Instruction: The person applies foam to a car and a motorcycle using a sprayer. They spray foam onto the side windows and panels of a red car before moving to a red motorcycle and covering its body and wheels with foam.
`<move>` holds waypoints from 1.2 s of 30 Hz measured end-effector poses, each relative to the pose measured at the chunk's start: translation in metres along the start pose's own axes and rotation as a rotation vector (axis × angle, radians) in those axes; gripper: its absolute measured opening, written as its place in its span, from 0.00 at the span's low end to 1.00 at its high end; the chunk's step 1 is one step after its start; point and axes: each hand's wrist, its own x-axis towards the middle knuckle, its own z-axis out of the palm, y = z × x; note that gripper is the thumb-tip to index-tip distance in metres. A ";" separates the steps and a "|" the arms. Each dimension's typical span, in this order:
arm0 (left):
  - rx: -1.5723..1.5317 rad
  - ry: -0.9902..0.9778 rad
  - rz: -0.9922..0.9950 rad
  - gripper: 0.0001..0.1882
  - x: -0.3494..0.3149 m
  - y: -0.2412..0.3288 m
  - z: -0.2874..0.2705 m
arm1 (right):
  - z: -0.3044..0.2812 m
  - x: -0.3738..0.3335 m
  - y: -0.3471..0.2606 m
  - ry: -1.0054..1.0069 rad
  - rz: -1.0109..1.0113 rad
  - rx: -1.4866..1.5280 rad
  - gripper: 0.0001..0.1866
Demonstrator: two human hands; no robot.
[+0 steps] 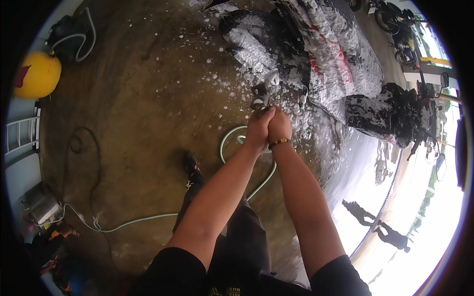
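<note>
My left hand (pixel 257 130) and my right hand (pixel 280 123) are clasped together in front of me, both closed around a dark spray nozzle (pixel 259 97). Its round head sticks out beyond my fingers; its grip is hidden inside them. A pale green hose (pixel 222 144) loops below my hands and trails left across the floor. Ahead and to the right stands a black and red motorcycle (pixel 340 64) thickly coated in white foam. The nozzle points toward its foamy wheel (pixel 256 49), apart from it. A beaded bracelet (pixel 281 142) circles my right wrist.
Foam flecks dot the wet brown floor (pixel 133 103). On the left are a yellow round tank (pixel 42 74), a metal ladder (pixel 22 130) and a silver machine (pixel 43 204). Other motorcycles (pixel 395 24) stand at the far right. A person (pixel 392 238) is outside, beyond a bright opening.
</note>
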 end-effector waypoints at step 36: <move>0.193 0.016 -0.124 0.15 0.018 -0.036 -0.005 | 0.036 0.005 0.076 0.150 0.152 -0.049 0.13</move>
